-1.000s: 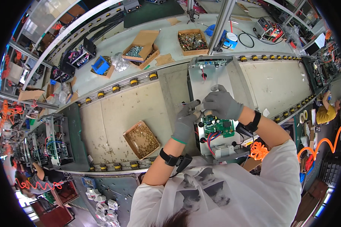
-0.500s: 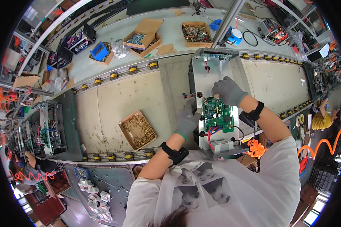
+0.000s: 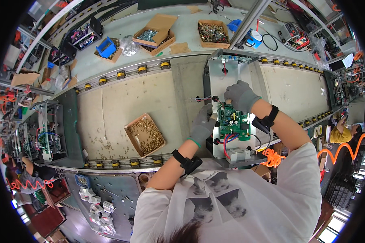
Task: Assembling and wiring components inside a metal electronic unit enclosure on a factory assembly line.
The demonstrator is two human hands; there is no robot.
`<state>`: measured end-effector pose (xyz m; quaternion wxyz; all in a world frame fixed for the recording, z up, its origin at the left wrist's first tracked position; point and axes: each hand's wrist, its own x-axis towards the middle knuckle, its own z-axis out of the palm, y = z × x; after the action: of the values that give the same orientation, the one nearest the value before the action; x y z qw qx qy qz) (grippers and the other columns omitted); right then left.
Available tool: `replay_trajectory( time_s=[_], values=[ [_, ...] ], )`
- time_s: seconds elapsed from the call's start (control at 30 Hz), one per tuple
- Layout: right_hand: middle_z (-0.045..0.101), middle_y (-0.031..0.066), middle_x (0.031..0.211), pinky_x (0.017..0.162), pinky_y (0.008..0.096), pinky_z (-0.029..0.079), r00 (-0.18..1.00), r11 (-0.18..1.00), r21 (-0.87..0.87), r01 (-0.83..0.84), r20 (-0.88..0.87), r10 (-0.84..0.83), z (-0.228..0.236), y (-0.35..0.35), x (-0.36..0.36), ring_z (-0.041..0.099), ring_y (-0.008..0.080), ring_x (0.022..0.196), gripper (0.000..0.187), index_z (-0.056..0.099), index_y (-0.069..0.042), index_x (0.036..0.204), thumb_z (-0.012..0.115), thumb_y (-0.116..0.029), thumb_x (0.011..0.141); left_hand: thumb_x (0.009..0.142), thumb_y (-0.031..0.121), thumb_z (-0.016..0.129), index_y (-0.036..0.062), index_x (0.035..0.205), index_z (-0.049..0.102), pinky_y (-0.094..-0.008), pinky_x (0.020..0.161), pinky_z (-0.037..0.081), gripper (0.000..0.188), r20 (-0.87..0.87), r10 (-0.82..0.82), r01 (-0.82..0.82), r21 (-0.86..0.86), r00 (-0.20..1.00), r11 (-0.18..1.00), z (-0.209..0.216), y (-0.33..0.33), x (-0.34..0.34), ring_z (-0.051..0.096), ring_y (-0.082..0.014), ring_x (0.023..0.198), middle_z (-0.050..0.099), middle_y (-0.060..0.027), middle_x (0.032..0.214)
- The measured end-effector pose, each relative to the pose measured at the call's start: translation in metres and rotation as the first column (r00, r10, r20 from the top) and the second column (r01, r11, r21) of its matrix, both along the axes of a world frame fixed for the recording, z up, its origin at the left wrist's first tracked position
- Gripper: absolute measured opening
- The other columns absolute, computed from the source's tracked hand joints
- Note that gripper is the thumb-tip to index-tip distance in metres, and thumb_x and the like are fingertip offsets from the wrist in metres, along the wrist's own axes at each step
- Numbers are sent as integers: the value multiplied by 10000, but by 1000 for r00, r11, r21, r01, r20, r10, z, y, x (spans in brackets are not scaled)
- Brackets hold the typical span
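Observation:
A long metal chassis (image 3: 236, 81) lies lengthwise before me, with a green circuit board (image 3: 234, 121) in its nearer half. Red and blue wires (image 3: 228, 142) run from the board toward a pale grey block (image 3: 238, 155) at the near end. My right hand (image 3: 242, 95), in a grey glove, curls closed over the board's far edge; its fingertips are at the far left corner, and what they pinch is hidden. Against the chassis's left side is my gloved left hand (image 3: 202, 125), fingers bent, thumb at the board's left edge. Anything in its grip is too small to make out.
To the left, a cardboard box (image 3: 145, 135) of small brass-coloured parts sits on the conveyor bed (image 3: 113, 97), among scattered loose ones. Roller rails (image 3: 142, 69) border the bed. Boxes of hardware (image 3: 213, 33) line the far bench. An orange coiled hose (image 3: 273, 157) hangs near the chassis.
My left hand, blurred before, is now sharper and its fingers lie higher along the chassis's left side. The right hand stays at the board's far edge with a slight shift. The view has tilted slightly.

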<state>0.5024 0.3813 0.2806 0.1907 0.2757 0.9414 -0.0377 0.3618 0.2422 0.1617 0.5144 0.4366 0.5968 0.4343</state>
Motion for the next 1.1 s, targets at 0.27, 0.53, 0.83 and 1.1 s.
replay_trajectory(
  time_s=[0.27, 0.53, 0.83, 1.1],
  values=[
    [645, 48, 853, 751, 423, 450, 992, 990, -57, 129, 25, -128, -5, 4, 6, 627, 241, 838, 180, 694, -169, 859, 622, -259, 721, 864, 231, 569, 57, 1271, 450, -382, 883, 464, 458, -2, 7, -7, -46, 1000, 999, 13, 0, 1, 591, -306, 1042, 587, -182, 1156],
    [675, 106, 879, 788, 368, 492, 968, 908, -342, 241, 20, -250, -5, 28, -5, 629, 291, 901, 341, 709, -113, 918, 756, -324, 653, 862, 229, 575, 30, 1269, 444, -384, 850, 472, 471, 20, -10, 11, -25, 1000, 1000, -3, 0, 2, 609, -302, 968, 584, -187, 1145],
    [665, 52, 967, 784, 484, 467, 943, 934, -173, 313, 176, -283, 3, 7, -20, 620, 256, 959, 310, 692, -199, 985, 721, -309, 697, 804, 228, 659, 2, 1306, 406, -347, 830, 476, 606, 197, -15, 36, -106, 980, 994, -3, 9, -14, 581, -227, 966, 567, -159, 1157],
    [596, 38, 1004, 821, 356, 410, 946, 928, 198, 314, -142, -290, 61, -45, -13, 573, 226, 963, 395, 595, -194, 1115, 683, -306, 746, 886, 331, 557, 94, 1280, 464, -285, 725, 495, 470, 448, 26, 135, -323, 894, 937, -8, 24, -13, 593, -131, 845, 594, -45, 1039]
  ],
)
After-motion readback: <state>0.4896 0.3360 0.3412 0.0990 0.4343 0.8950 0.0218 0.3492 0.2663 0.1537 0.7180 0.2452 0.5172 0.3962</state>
